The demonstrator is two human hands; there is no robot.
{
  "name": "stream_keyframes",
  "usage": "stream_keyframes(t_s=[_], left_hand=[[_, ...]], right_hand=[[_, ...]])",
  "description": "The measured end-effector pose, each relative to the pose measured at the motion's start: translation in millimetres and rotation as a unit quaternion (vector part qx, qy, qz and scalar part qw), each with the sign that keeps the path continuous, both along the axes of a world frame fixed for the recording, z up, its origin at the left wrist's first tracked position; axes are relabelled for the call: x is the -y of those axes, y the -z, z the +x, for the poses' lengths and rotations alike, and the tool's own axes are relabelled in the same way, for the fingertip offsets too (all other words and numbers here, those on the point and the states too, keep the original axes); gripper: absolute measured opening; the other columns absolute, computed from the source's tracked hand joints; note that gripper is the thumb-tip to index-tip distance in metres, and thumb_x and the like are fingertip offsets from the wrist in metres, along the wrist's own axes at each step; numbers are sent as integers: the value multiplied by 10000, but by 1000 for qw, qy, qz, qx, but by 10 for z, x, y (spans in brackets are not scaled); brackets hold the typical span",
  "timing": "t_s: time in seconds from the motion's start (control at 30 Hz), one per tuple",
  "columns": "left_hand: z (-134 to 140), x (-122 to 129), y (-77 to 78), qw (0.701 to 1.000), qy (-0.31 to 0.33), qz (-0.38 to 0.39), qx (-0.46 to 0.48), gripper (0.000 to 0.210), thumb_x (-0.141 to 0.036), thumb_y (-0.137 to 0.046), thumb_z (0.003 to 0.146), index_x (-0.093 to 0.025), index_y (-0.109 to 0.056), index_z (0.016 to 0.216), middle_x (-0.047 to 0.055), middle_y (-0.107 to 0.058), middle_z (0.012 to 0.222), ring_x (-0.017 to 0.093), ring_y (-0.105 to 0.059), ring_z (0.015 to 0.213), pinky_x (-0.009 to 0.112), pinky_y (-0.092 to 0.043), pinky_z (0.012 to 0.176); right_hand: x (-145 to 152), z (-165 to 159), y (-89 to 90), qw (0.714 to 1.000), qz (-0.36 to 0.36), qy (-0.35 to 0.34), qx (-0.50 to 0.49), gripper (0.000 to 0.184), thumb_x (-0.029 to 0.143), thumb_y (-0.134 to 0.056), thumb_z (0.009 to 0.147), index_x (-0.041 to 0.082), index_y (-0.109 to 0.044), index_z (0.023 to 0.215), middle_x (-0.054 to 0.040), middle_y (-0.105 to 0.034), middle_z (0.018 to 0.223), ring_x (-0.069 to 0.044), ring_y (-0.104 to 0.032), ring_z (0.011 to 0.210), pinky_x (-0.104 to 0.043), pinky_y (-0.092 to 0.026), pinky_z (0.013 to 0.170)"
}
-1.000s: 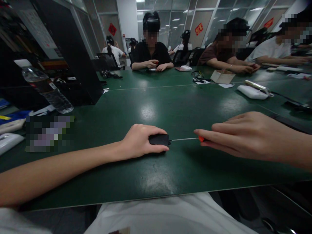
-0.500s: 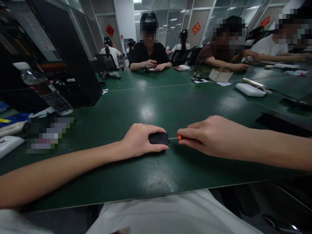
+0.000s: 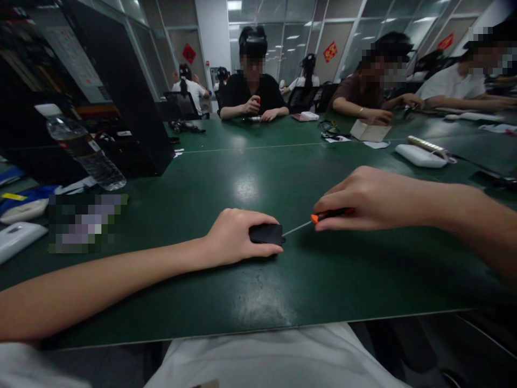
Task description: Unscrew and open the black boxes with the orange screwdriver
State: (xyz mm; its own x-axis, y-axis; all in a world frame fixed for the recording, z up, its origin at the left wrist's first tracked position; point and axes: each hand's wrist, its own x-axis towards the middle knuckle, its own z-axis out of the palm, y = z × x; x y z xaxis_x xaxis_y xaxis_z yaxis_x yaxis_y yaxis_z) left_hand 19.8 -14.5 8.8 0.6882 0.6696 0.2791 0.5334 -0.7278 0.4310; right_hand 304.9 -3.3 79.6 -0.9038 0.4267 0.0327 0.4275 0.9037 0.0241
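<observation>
My left hand [image 3: 232,237] grips a small black box [image 3: 266,233] on the green table, thumb and fingers along its two long sides. A small loop or tab shows at the box's right end. In my right hand [image 3: 363,199] is a screwdriver [image 3: 317,217] with an orange and black handle. Its thin metal shaft slants down to the left, and the tip meets the right end of the box. Whether the tip sits inside the box or only touches it, I cannot tell.
On the left stand a plastic water bottle [image 3: 86,145] and a black cabinet [image 3: 121,86]. A white case [image 3: 420,155] and a small cardboard box [image 3: 369,130] lie at the right. Across the green table [image 3: 194,188] sits a person in black [image 3: 254,91]; others sit at the right.
My right hand has moved up and to the right, drawing the screwdriver handle back, so more shaft shows and it now slants. My left hand still holds the black box in place.
</observation>
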Motion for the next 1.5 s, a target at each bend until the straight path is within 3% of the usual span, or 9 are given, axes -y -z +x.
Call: stream_keyframes(t_s=[0.13,0.27,0.5,0.6,0.73,0.93,1.2,1.37,1.5], left_hand=[[-3,-1,20,1000,-1,22,13,469,-532,-755,801,-220,-732,1149,26,-787,1073,219,-738,937,290,-496,790],[0,12,26,999,3,36,24,466,-512,-766,797,-208,-721,1147,45,-781,1069,228,-730,934,302,-499,794],[-128,-55,9,992,81,16,91,475,-387,-758,826,-187,-646,1242,92,-726,1199,230,-688,1077,323,-521,935],[-230,-117,15,989,102,7,109,443,-360,-749,829,-154,-658,1211,111,-737,1150,226,-698,1036,312,-535,900],[-279,-151,32,992,71,-13,100,360,-346,-723,855,-148,-695,1154,93,-762,1070,198,-714,934,279,-536,810],[-249,-144,30,990,83,-2,111,337,-339,-720,861,-155,-710,1143,92,-768,1070,199,-720,935,282,-538,825],[-256,-138,60,990,76,-1,119,421,-369,-738,844,-169,-680,1210,100,-759,1131,219,-727,1006,307,-557,898],[-256,-132,61,989,70,13,130,414,-375,-752,835,-166,-688,1186,96,-765,1111,216,-732,987,297,-562,891],[-261,-125,54,988,69,18,133,414,-361,-765,830,-149,-689,1177,96,-763,1116,207,-730,993,281,-557,901]], right_hand=[[-348,-33,211,1000,-2,7,7,552,629,-429,980,171,-660,776,-38,-631,651,-130,-555,547,-263,-304,552],[-539,-45,448,998,66,-9,-16,617,684,-356,974,167,-636,787,-48,-620,704,-133,-549,597,-254,-297,558],[-567,133,499,986,161,-14,-35,585,635,-366,995,171,-604,730,-39,-583,670,-131,-516,605,-260,-280,554],[-583,209,552,988,144,-11,-51,558,622,-407,990,166,-597,731,-24,-565,665,-108,-485,570,-246,-279,542],[-590,181,662,992,101,-20,-73,535,615,-443,982,163,-577,728,-1,-538,646,-90,-468,547,-226,-288,540],[-567,57,778,994,73,-13,-83,531,614,-445,981,166,-566,724,5,-544,631,-90,-474,528,-225,-279,527],[-398,-70,827,985,114,-12,-129,430,512,-423,1024,145,-624,1124,-62,-720,851,-120,-624,631,-224,-377,570],[-349,-122,830,974,176,-40,-134,355,406,-415,1036,143,-624,1150,-67,-729,861,-126,-642,655,-236,-389,577],[-345,-146,838,975,175,-26,-134,320,365,-426,1032,137,-622,1144,-60,-725,863,-125,-648,661,-240,-390,572]])
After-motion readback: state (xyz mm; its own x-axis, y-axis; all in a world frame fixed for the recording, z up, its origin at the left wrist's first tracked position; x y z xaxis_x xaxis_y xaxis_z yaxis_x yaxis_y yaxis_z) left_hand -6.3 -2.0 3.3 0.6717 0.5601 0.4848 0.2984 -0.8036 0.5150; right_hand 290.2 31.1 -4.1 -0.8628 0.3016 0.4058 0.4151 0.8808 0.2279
